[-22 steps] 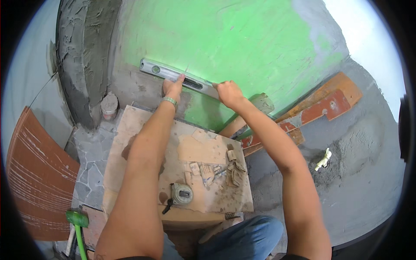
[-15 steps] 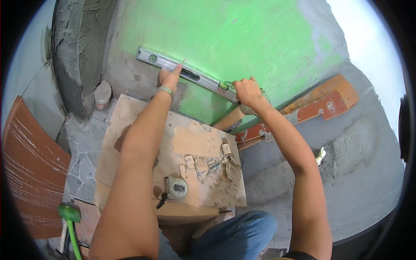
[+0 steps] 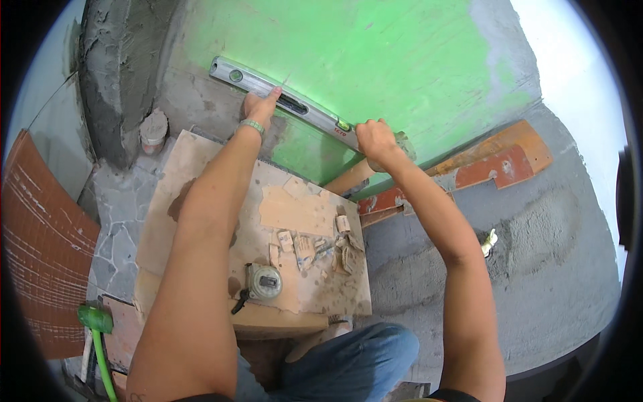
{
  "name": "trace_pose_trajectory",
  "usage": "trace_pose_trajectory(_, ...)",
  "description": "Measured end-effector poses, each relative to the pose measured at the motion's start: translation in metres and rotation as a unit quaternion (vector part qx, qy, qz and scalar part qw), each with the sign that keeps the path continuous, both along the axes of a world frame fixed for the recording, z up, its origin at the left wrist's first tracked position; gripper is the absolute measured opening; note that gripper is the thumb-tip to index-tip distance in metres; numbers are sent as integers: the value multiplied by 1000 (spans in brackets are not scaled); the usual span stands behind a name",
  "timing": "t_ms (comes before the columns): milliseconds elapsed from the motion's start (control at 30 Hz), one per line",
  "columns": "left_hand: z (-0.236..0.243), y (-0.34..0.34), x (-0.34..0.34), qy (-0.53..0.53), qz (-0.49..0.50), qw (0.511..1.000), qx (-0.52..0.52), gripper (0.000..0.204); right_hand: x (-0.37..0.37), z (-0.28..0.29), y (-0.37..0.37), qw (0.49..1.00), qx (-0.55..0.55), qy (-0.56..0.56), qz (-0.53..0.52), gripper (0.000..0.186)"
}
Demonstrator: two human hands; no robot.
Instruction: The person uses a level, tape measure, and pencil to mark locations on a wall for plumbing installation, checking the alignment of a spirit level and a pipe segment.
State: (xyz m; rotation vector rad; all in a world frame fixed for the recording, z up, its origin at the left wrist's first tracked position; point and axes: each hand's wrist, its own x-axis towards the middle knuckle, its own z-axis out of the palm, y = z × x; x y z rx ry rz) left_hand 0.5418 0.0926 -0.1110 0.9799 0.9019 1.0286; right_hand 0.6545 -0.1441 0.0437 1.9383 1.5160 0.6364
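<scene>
A silver spirit level lies slightly slanted against the green wall. My left hand grips it left of the middle, thumb on its top. My right hand is closed on its right end, beside a small green vial. Below them stands a board-topped box scattered with torn paper scraps, with a tape measure near its front. A pale cylindrical object, partly hidden, leans behind my right hand.
Red-brown boards lean along the grey plastered right wall, near a cream tap. A curved brown panel, green mallet and small crusted bucket are at left. A rough cement column stands behind. My jeans-clad knee shows below.
My right hand has shifted rightward along the level, uncovering more of it. The level and my left hand appear slightly higher and further left, as does much of the surrounding view.
</scene>
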Motion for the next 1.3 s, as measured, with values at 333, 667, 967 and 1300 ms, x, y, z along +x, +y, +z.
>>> trace_pose_trajectory(333,-1,3,7,43,14,999,-1,69,3,11,-12,996,-46,-69,-30,10)
trace_pose_trajectory(667,18,-14,-6,29,-6,1000,8,71,14,0,-15,998,41,-43,-5,15)
trace_pose_trajectory(967,-12,17,26,41,-76,996,0,76,-13,31,-63,792,539,201,207,32)
trace_pose_trajectory(1300,-12,4,27,-57,-115,991,-42,49,58,5,-202,625,750,216,12,28)
